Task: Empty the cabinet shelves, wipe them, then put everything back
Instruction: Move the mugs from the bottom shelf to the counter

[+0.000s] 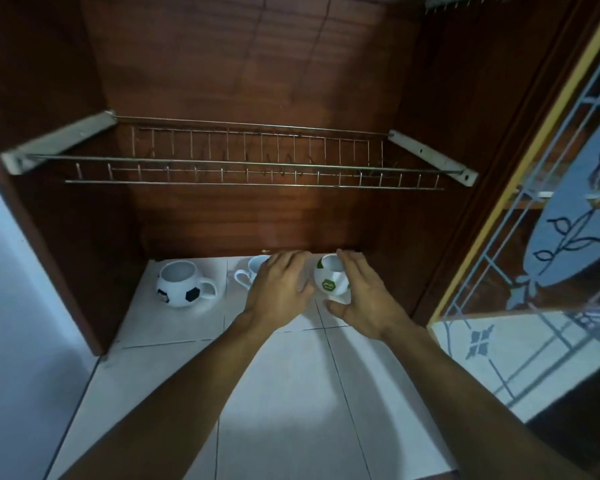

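Three white mugs stand on the white tiled floor (174, 327) of the brown wooden cabinet, near its back wall. A football-patterned mug (182, 284) is at the left. A plain white mug (252, 271) in the middle is partly hidden by my left hand (278, 289), which lies over it with fingers spread. A mug with a green logo (329, 280) stands at the right. My right hand (364, 299) curves around this mug's right side, thumb below it, fingers apart; whether it grips is unclear.
A bare wire dish rack (250, 168) on two white brackets spans the cabinet above the mugs. An open glass door (561, 237) with a flower pattern hangs at the right. White tiled counter (291, 410) stretches toward me.
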{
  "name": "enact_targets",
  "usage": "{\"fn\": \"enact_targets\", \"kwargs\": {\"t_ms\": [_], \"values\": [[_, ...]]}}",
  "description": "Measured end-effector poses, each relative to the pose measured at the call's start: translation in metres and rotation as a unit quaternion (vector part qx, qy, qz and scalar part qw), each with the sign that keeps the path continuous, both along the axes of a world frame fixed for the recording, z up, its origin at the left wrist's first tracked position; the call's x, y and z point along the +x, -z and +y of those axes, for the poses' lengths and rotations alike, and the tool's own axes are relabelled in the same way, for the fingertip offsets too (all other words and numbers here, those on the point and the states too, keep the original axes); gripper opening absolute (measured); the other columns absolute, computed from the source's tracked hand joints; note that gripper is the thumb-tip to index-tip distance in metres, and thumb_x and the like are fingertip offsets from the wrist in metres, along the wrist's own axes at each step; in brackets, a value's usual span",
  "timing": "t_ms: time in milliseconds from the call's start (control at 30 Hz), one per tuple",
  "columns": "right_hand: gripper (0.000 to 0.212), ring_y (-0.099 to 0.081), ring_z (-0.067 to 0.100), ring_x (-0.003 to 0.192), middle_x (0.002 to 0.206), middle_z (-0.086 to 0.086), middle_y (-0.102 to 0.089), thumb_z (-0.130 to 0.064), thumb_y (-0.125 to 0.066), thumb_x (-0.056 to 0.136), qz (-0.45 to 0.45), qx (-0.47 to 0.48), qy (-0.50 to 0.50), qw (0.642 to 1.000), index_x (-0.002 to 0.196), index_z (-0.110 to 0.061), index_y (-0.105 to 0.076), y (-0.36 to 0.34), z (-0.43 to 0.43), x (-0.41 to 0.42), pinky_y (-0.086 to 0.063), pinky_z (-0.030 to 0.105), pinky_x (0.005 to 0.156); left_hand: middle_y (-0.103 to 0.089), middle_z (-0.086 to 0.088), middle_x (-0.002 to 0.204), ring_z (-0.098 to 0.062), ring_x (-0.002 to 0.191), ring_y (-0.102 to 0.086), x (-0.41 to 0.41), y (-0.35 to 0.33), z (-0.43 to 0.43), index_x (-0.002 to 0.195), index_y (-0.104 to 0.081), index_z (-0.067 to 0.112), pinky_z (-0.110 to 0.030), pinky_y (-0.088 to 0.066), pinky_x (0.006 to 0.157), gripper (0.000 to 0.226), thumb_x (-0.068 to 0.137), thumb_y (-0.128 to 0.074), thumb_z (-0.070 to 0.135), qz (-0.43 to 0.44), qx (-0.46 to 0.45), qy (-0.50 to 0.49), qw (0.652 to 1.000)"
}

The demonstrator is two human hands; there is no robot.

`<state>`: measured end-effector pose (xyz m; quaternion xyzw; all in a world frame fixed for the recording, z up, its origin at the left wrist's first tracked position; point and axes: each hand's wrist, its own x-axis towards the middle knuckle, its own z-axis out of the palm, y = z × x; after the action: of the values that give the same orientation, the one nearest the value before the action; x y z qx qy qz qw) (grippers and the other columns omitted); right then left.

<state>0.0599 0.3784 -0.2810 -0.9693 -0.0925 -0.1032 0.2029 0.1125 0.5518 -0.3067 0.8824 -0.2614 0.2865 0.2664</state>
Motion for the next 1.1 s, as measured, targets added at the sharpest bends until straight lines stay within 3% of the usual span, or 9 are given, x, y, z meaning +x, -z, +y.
{"fn": "enact_targets", "kwargs": {"t_ms": [167, 333, 433, 667, 1100], "values": [[0.087, -0.009, 0.021, 0.149, 0.161, 0.002, -0.013, -0.05, -0.057, 0.091, -0.015, -0.069, -0.007, 0.997, 0.155, -0.017, -0.009, -0.002, 0.004, -0.014, -0.013, 0.047, 0.119, -0.065, -0.006, 0.125, -0.024, 0.116, -0.06, -0.026, 0.001, 0.012, 0.125, -0.062, 0.012, -0.034, -0.042, 0.102, 0.05, 0.078, -0.073, 0.025, 0.007, 0.034, -0.041, 0.999], [0.083, -0.001, 0.023, 0.15, 0.163, 0.0, -0.005, -0.055, -0.046, 0.094, -0.009, -0.112, -0.018, 0.994, 0.155, -0.02, -0.004, -0.011, 0.009, -0.036, -0.009, 0.052, 0.119, -0.056, -0.01, 0.137, -0.032, 0.13, -0.047, -0.059, 0.0, 0.017, 0.133, -0.055, 0.012, -0.049, -0.039, 0.108, 0.059, 0.078, -0.071, 0.029, 0.007, 0.104, -0.094, 0.99], [0.081, 0.001, 0.024, 0.15, 0.163, 0.0, -0.002, -0.057, -0.043, 0.095, -0.008, -0.124, -0.023, 0.992, 0.155, -0.022, -0.002, -0.017, 0.012, -0.053, -0.007, 0.053, 0.12, -0.052, -0.014, 0.139, -0.042, 0.131, -0.045, -0.08, -0.002, 0.021, 0.133, -0.055, 0.011, -0.058, -0.033, 0.106, 0.067, 0.072, -0.079, 0.031, -0.015, 0.151, -0.132, 0.98], [0.08, 0.001, 0.026, 0.15, 0.163, 0.001, 0.001, -0.06, -0.043, 0.093, -0.036, -0.166, -0.054, 0.984, 0.155, -0.029, -0.002, -0.028, 0.016, -0.095, -0.006, 0.055, 0.119, -0.045, -0.02, 0.145, -0.046, 0.134, -0.039, -0.133, -0.009, 0.034, 0.134, -0.054, 0.013, -0.065, -0.034, 0.104, 0.072, 0.07, -0.081, 0.033, -0.039, 0.182, -0.175, 0.967], [0.083, 0.002, 0.024, 0.15, 0.164, 0.002, 0.002, -0.058, -0.047, 0.092, -0.062, -0.135, -0.071, 0.986, 0.156, -0.026, -0.005, -0.03, 0.014, -0.176, -0.004, 0.048, 0.119, -0.038, -0.018, 0.151, -0.04, 0.139, -0.034, -0.219, -0.028, 0.044, 0.145, -0.041, 0.013, -0.057, -0.024, 0.111, 0.076, 0.079, -0.073, 0.034, -0.034, 0.172, -0.17, 0.97]]}}
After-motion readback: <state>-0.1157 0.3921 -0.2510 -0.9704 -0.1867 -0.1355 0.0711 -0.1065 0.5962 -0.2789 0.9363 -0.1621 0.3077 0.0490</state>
